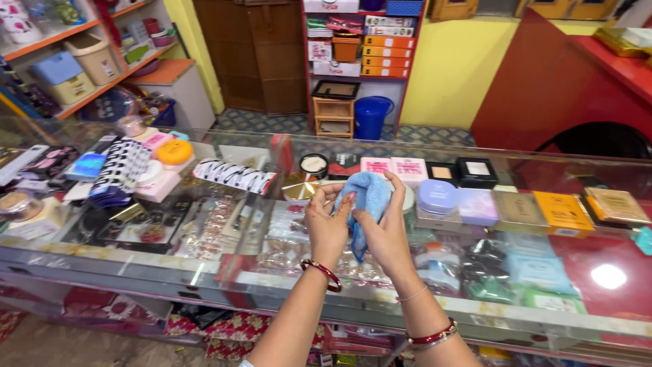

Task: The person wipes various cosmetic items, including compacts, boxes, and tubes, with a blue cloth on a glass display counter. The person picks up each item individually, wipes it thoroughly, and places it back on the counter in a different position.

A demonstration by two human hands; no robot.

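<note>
Both the left hand and right hand pinch a soft blue cloth above the glass counter's near edge; loosened fingers could drop it onto the glass.

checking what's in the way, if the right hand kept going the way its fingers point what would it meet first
Probably the pink boxes on the glass counter, just beyond the right hand holding the blue cloth; depth is uncertain.

Fluffy blue cloth — glossy glass counter
</note>
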